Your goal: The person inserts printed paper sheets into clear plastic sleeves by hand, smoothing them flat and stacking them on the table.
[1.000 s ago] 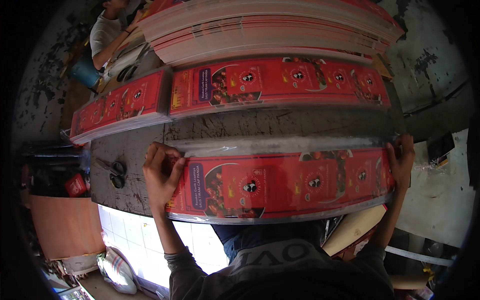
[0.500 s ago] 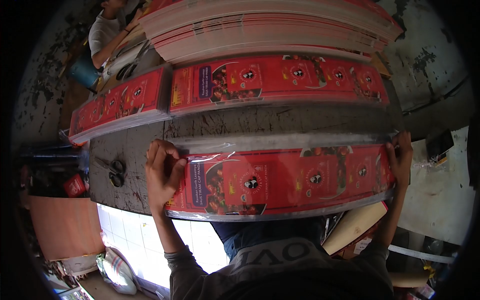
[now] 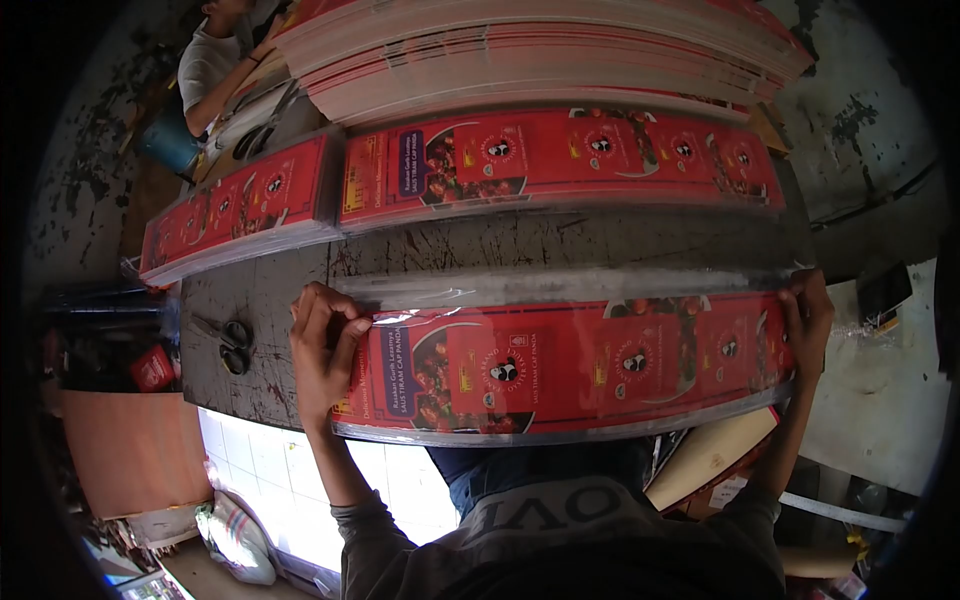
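Note:
A long red printed banner [image 3: 565, 365] with food pictures and panda logos lies across the near side of the table, under clear plastic film [image 3: 560, 286] that shows beyond its far and near edges. At the banner's left end, my left hand [image 3: 325, 345] pinches the film near the far corner, thumb against fingers. My right hand [image 3: 808, 325] is closed at the opposite end, its bent fingers on the film's far right corner. Both forearms run along the banner's short ends. What lies beneath the film's left edge is partly hidden by my hand.
Behind are a stack of matching red banners [image 3: 560, 165], a shorter stack [image 3: 240, 210] to its left, and a tall pile of sheets [image 3: 540, 70]. Black-handled scissors [image 3: 234, 347] lie on the scratched table [image 3: 255, 300]. Another person [image 3: 215, 65] sits at far left.
Both hands keep their places at the two ends, with only slight finger shifts. The whole view has moved a little; the banner and film lie almost as before.

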The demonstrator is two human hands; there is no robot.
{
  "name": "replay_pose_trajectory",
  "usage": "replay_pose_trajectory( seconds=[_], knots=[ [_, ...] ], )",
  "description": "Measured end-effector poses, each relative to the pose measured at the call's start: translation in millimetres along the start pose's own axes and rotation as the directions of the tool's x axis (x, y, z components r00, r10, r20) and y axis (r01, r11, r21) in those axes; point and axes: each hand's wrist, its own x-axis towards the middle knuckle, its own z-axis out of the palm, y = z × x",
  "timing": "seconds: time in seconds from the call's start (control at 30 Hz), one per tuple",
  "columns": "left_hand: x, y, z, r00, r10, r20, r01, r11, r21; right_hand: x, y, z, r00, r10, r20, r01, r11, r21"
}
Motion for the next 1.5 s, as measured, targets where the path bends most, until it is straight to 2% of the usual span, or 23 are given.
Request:
replay_pose_trajectory(
  seconds=[0.23,0.5,0.67,0.8,0.9,0.97,1.03,1.07,1.1,1.13,1.17,1.23,1.3,1.37,1.5],
  knots=[
    [1.0,2.4,-0.5,0.999,0.024,-0.024,-0.023,0.999,0.026,3.2,2.8,-1.0,0.992,-0.129,0.008,0.129,0.989,-0.077],
    [1.2,0.2,0.3,0.999,0.037,-0.018,-0.036,0.998,0.054,2.7,4.2,-1.2,0.993,-0.120,0.020,0.121,0.991,-0.061],
    [2.9,2.9,-0.3,0.999,0.046,-0.002,-0.046,0.996,0.074,1.4,4.7,-2.5,0.997,-0.058,0.041,0.060,0.998,-0.034],
    [3.0,3.0,-0.4,1.000,0.012,0.009,-0.013,0.992,0.124,0.7,8.8,-1.1,0.999,-0.008,0.047,0.010,0.999,-0.052],
    [3.9,3.7,-1.0,0.999,-0.030,0.023,0.027,0.992,0.119,0.0,13.4,-1.0,0.998,-0.045,0.053,0.049,0.996,-0.072],
    [2.6,2.6,-1.8,0.996,-0.065,0.055,0.060,0.993,0.097,1.3,12.3,-2.6,0.995,-0.027,0.094,0.032,0.998,-0.059],
    [5.3,0.6,-1.5,0.994,-0.073,0.085,0.076,0.996,-0.041,2.8,14.3,-6.5,0.992,-0.007,0.123,0.013,0.999,-0.050],
    [5.9,5.1,-3.0,0.985,-0.116,0.125,0.132,0.983,-0.131,3.5,17.6,-10.2,0.982,-0.015,0.187,0.020,1.000,-0.020],
    [6.6,7.6,-3.9,0.985,-0.117,0.126,0.134,0.982,-0.134,4.6,18.7,-14.3,0.969,-0.031,0.244,0.029,1.000,0.011],
    [7.3,9.4,-5.4,0.995,-0.025,0.098,0.030,0.998,-0.054,6.7,14.1,-21.0,0.956,0.022,0.294,-0.027,1.000,0.012],
    [6.4,10.1,-6.8,0.995,0.068,0.078,-0.070,0.997,0.031,4.8,16.0,-22.3,0.955,0.021,0.295,-0.026,1.000,0.012],
    [2.3,2.1,-9.3,0.995,0.065,0.069,-0.065,0.998,-0.007,2.4,23.1,-22.9,0.978,0.017,0.207,-0.043,0.992,0.119],
    [2.5,-3.5,-12.0,0.996,0.065,0.062,-0.062,0.997,-0.043,-0.1,23.1,-18.3,0.987,0.002,0.162,-0.020,0.994,0.107],
    [4.8,-6.5,-13.1,0.989,0.111,0.093,-0.112,0.994,0.008,-1.1,22.1,-15.3,0.993,-0.010,0.121,-0.001,0.996,0.094],
    [3.2,-9.9,-10.9,0.994,0.009,0.106,-0.001,0.997,-0.080,1.1,23.1,-12.2,0.995,0.028,0.092,-0.037,0.994,0.098]
  ],
)
